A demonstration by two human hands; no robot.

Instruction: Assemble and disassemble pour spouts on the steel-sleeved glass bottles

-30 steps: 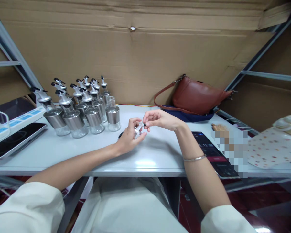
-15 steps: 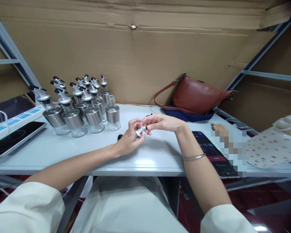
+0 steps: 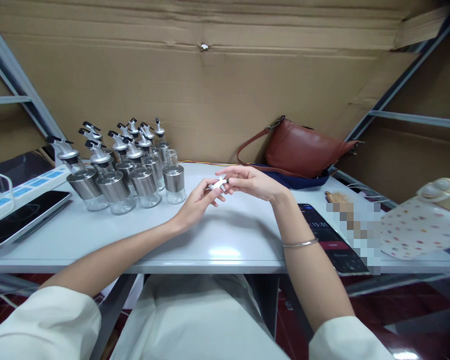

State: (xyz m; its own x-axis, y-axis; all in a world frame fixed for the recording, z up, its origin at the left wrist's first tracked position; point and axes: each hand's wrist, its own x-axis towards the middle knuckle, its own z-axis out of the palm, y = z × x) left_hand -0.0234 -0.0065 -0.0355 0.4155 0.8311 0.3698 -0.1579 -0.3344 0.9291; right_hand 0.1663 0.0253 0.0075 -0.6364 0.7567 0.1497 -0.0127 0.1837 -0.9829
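Silver pourer spout [image 3: 220, 183] with a black end, glossy and partly covered by the person's grasp, was held above the middle of the light grey tabletop [image 3: 247, 240]. The bare left hand [image 3: 195, 202] was closed around the spout's left part, thumb over fingers; the bare right hand [image 3: 257, 184] was half open, its fingertips at the black end, and whether they gripped it or merely touched it could not be told. Good handling of so slight a part called, in judgement, for a firm left hold and light right-hand pressure in line with the spout, with the hands low so that a slip would have meant only a short drop. Count: one spout in hand; apparently eleven clear glass bottles [image 3: 115, 187] with brushed-metal sleeves and silver-and-black pourer tops, grouped at left, the number read from the tops because rear bodies overlapped; one similar topless bottle [image 3: 173, 178], upright at the group's right edge; one reddish-brown leather-look handbag [image 3: 307, 147]; one black phone [image 3: 339, 247] showing a timer.
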